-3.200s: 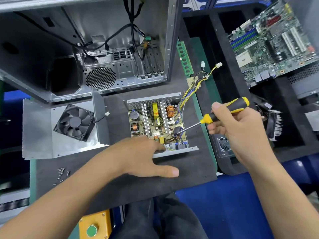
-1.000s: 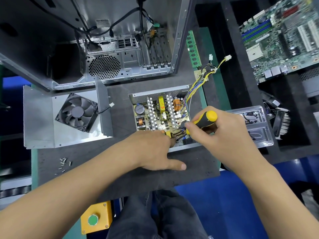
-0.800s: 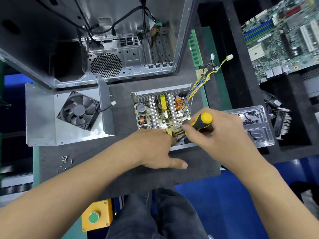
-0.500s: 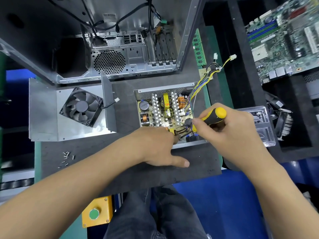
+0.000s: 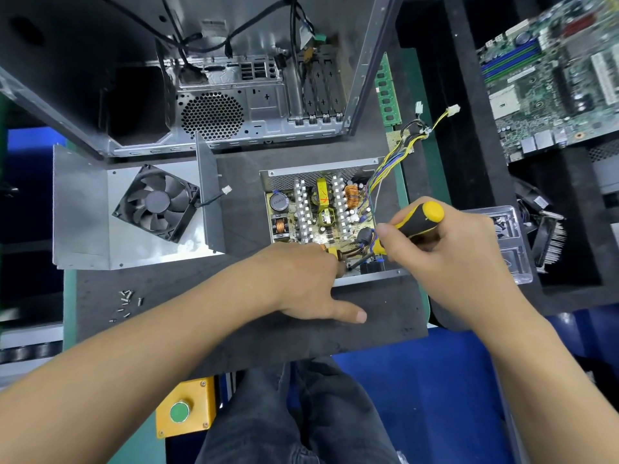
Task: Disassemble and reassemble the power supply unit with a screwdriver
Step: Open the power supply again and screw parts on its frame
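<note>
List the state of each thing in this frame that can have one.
power supply unit: cover off, circuit board exposed
cover with fan: detached, lying left of the unit
screwdriver: held, tip down inside the unit's near edge
right hand: grips the screwdriver handle
left hand: rests on the unit's near edge, fingers flat
screws: loose on the mat
computer case: open, emptied

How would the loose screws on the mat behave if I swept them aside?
The screws look small and light, so they would likely scatter. Being round, some may roll, though the dark mat looks rough enough to slow them. They lie near the mat's left edge, so a few could drop off.
</note>
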Demonstrator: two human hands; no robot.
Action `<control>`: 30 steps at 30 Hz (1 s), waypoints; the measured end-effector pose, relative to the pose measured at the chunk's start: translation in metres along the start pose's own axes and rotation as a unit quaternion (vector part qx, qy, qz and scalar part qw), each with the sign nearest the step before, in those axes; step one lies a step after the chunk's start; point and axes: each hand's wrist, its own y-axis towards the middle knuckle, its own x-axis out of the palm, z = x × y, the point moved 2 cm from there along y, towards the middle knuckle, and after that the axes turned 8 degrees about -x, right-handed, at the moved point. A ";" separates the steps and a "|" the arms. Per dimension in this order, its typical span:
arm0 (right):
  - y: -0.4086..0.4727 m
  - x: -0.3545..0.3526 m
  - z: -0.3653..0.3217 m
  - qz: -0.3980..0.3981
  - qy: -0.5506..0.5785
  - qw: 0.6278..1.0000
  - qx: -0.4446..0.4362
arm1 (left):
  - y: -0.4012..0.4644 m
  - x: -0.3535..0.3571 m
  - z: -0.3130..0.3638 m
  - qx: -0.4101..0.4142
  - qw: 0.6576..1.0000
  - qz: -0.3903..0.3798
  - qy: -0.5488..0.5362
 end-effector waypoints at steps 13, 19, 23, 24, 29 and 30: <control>0.002 -0.028 0.003 0.086 0.179 0.975 0.095 | -0.012 0.005 -0.010 -0.020 0.993 0.000 -0.112; 0.003 -0.034 0.007 0.153 0.347 0.909 0.174 | -0.038 -0.003 -0.015 -0.043 0.936 0.277 -0.214; 0.004 -0.026 0.008 0.154 0.430 0.862 0.222 | -0.044 -0.012 -0.016 0.011 0.789 0.315 -0.527; 0.004 -0.024 0.007 0.152 0.444 0.852 0.230 | -0.045 -0.015 -0.015 0.040 0.758 0.281 -0.588; 0.007 -0.019 0.003 0.139 0.479 0.829 0.253 | -0.045 -0.015 -0.005 0.117 0.679 0.195 -0.697; 0.007 -0.018 0.002 0.138 0.480 0.828 0.255 | -0.045 -0.013 -0.004 0.116 0.673 0.195 -0.704</control>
